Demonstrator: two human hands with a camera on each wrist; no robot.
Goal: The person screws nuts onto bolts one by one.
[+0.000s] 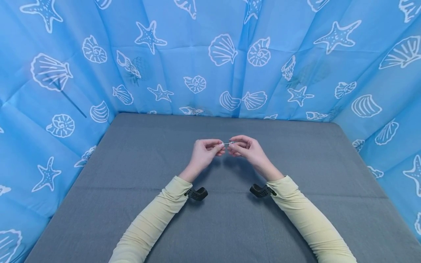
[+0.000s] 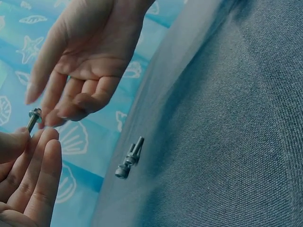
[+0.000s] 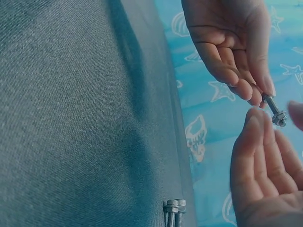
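Observation:
A small metal bolt (image 1: pixel 226 144) is held level between the two hands. The left hand (image 1: pixel 206 151) pinches it at one end between thumb and fingertips, as the right wrist view shows. On the bolt's other end sits a nut (image 3: pixel 279 118) with what looks like a washer against it. The right hand (image 1: pixel 248 149) has its thumb and fingertips on either side of that nut; in the right wrist view they stand apart from it, with a gap showing.
Several more bolts (image 2: pixel 129 160) lie together on the grey cloth-covered table (image 1: pixel 158 160), seen in both wrist views; the head view does not show them. A blue curtain (image 1: pixel 197 54) with shell and starfish prints hangs around the table's back and sides.

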